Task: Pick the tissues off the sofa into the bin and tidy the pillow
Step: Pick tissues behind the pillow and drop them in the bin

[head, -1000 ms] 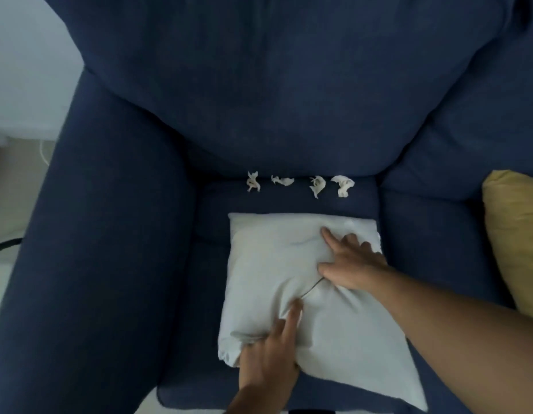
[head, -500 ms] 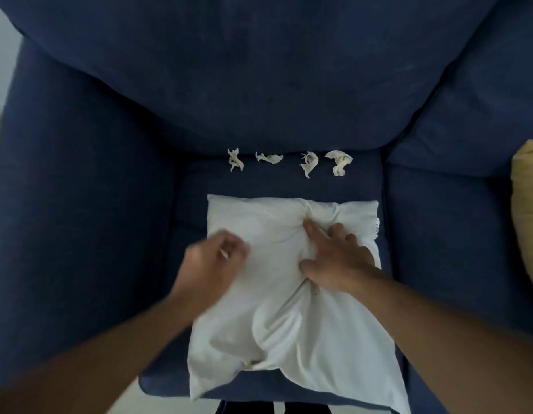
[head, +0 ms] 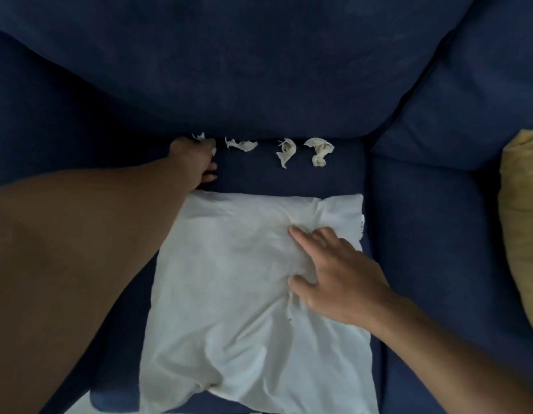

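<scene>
a: status?
b: i see the left hand [head: 193,158] at the leftmost tissue [head: 199,136] by the sofa's [head: 80,121] back crease. fingers curled on it, can't tell if that grip is closed on it or just touching.
a: right?
b: right hand [head: 334,273] flat on the white pillow [head: 229,294], fingers spread apart, holding nothing. pillow lies wrinkled on the seat cushion.
a: others?
b: three crumpled tissues [head: 284,149] in a row just behind the pillow. yellow cushion [head: 522,234] at far right.
</scene>
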`<state>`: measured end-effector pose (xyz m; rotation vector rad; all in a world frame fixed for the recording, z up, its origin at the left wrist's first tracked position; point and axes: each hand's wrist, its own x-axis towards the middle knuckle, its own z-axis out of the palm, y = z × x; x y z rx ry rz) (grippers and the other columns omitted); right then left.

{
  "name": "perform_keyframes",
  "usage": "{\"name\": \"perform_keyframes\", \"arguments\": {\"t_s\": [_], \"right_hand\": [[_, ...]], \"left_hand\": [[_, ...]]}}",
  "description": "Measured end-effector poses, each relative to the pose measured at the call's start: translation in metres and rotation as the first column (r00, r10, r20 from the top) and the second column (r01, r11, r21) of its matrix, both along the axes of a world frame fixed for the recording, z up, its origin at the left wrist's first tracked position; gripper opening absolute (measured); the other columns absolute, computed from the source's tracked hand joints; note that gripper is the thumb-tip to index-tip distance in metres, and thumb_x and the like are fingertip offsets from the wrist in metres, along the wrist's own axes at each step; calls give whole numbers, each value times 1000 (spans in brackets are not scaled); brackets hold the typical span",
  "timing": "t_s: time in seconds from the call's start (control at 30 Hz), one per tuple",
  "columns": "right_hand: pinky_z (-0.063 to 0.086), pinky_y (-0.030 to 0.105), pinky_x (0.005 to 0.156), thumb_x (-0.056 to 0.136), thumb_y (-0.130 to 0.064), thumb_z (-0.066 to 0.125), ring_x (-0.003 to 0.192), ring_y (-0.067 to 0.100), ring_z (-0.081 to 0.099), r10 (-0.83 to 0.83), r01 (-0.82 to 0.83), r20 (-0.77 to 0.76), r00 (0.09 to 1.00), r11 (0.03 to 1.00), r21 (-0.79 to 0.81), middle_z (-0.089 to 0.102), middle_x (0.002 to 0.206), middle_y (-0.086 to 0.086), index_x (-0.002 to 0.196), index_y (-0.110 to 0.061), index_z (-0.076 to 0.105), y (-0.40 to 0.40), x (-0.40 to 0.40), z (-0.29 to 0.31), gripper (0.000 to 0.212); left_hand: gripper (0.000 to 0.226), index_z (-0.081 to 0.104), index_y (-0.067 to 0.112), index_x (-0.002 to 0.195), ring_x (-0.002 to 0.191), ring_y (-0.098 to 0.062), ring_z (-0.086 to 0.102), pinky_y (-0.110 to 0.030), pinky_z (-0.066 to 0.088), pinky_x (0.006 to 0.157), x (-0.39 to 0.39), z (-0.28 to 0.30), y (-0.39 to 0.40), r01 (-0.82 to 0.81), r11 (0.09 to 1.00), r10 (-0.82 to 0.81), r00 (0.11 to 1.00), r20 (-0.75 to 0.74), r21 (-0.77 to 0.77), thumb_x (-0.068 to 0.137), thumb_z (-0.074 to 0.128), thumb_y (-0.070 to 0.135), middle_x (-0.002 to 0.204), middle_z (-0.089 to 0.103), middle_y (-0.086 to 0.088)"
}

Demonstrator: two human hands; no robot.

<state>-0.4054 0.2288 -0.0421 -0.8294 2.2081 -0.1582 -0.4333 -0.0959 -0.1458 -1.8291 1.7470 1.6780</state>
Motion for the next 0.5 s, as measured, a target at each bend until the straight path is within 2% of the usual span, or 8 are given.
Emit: {"name": "perform_keyframes", "arguments": {"t_s": [0.07,0.13,0.2,0.27,0.33,0.37,0.43,0.5], "right_hand": [[50,38,83,86,-66,37,110,12,57,-62,61,-57,996,998,-33,48,134,-21,142,-46,34,-1,-7,2,60],[51,35,76,85,-62,41,95,13,63,-198,194,-84,977,979,-57,63,110,-23,116,-43,56,-11,-20,1,39],[51,34,70,81,-59,44,81,13,64,-325,319,-92,941,945,-78,66,85,-20,91,-38,62,-33,-38,-6,29],[49,34,67,77,-61,48,76,12,61,-428,422,-48,903,902,-93,66,78,-17,81,-34,62,-65,-55,-16,31],[51,36,68,75,-61,53,75,13,62,-482,482,24,876,871,-99,68,78,-14,82,-28,65,-104,-71,-30,35],[54,38,70,75,-58,56,76,17,64,-488,491,56,871,865,-104,69,80,-9,84,-23,66,-124,-80,-39,37],[57,39,74,79,-54,59,81,24,69,-503,515,123,856,851,-104,71,91,0,93,-19,66,-162,-94,-55,38],[55,34,70,85,-53,62,80,24,70,-559,581,188,807,810,-86,69,100,1,118,-19,63,-191,-101,-70,47]], "left_hand": [[18,68,13,104,67,-15,66,-25,52,43,2,-3,5,36,999,-36,999,-21,-24,93,61,25,94,70,-6],[16,70,10,101,66,-16,66,-28,55,49,14,-2,11,103,990,-105,994,-25,-95,91,62,21,87,72,-7],[17,69,12,99,74,-18,69,-31,58,65,31,2,16,204,954,-208,978,3,-222,91,62,25,85,73,-6],[13,66,17,90,73,-9,64,-21,52,66,49,13,22,280,890,-291,956,24,-361,91,62,29,80,69,0],[11,62,22,84,61,3,57,-6,37,51,65,27,32,279,850,-308,951,8,-448,92,63,30,72,63,10],[10,63,23,85,60,6,56,-4,36,49,71,32,37,256,849,-298,954,-19,-463,91,64,30,72,63,12],[8,64,23,87,63,12,58,0,37,52,84,41,47,197,865,-264,961,-86,-462,92,65,29,74,65,13],[10,64,22,85,64,13,58,-1,38,55,92,46,55,134,880,-226,962,-155,-456,92,66,29,72,67,12]]}}
